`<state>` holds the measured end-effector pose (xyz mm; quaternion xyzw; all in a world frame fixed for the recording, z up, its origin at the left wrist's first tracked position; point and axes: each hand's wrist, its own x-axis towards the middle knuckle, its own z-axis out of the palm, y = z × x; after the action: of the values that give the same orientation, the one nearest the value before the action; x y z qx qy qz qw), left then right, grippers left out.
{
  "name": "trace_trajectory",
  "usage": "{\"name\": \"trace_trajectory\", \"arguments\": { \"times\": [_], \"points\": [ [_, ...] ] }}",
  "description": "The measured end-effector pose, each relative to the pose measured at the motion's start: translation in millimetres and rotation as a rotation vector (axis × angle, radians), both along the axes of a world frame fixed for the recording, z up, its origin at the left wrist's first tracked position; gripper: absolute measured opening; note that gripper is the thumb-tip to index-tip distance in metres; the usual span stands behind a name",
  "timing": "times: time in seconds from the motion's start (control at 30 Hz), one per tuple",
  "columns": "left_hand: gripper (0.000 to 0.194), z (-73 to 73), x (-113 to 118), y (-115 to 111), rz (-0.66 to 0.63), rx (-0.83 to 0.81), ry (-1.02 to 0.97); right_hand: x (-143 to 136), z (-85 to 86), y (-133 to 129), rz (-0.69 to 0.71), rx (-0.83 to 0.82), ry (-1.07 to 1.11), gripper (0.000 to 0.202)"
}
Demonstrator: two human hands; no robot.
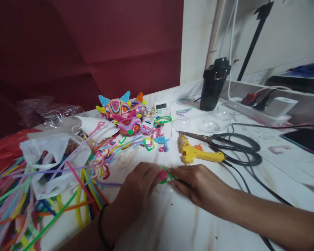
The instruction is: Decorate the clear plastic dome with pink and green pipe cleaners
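Note:
Low over the table, both hands meet at a small pink and green pipe-cleaner piece (164, 175). My left hand (142, 181), with a dark band at its wrist, has its fingers closed on the piece's pink side. From the other side, my right hand (195, 181) pinches its green edge. A clear, rounded shape shows faintly beneath the piece, too blurred to make out. Just beyond my right hand lie a yellow hot glue gun (199, 153) and large black-handled scissors (225, 143). Colourful pipe-cleaner animal heads (122, 115) with blue and orange horns sit at the back.
Loose pipe cleaners (52, 212) and a white plastic bag (49, 150) crowd the left side. Clear plastic domes (210, 123) lie near a black bottle (215, 85). A power strip (259, 111) stands back right, a phone (305, 139) nearer. The glue gun's cable runs past my right forearm.

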<state>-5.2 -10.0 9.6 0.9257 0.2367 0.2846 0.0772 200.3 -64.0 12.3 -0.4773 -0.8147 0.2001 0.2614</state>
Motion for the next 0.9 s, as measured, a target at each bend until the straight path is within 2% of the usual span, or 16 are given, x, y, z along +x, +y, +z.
{"name": "trace_trajectory", "arguments": {
  "times": [0.17,0.3,0.4,0.5,0.77,0.9],
  "points": [
    [0.023,-1.6,-3,3,-0.079,0.101,0.046,-1,-4.7,-2,-0.013,0.020,0.000,0.019],
    [0.024,1.3,-2,6,-0.140,0.128,0.037,0,-2.5,-3,-0.020,-0.040,0.058,0.017],
    [0.024,5.6,0,6,-0.134,0.169,0.030,1,-2.1,-4,-0.041,-0.036,0.082,0.016],
    [0.026,7.4,1,6,-0.123,0.193,0.035,1,-5.6,-6,-0.050,0.043,0.051,0.019],
    [0.028,2.2,-1,6,-0.133,0.197,0.038,-6,-11.2,-11,-0.032,0.184,-0.013,0.023],
    [0.028,0.4,-2,5,-0.127,0.228,0.068,-6,-9.7,-11,-0.038,0.156,-0.011,0.022]
  ]
}}
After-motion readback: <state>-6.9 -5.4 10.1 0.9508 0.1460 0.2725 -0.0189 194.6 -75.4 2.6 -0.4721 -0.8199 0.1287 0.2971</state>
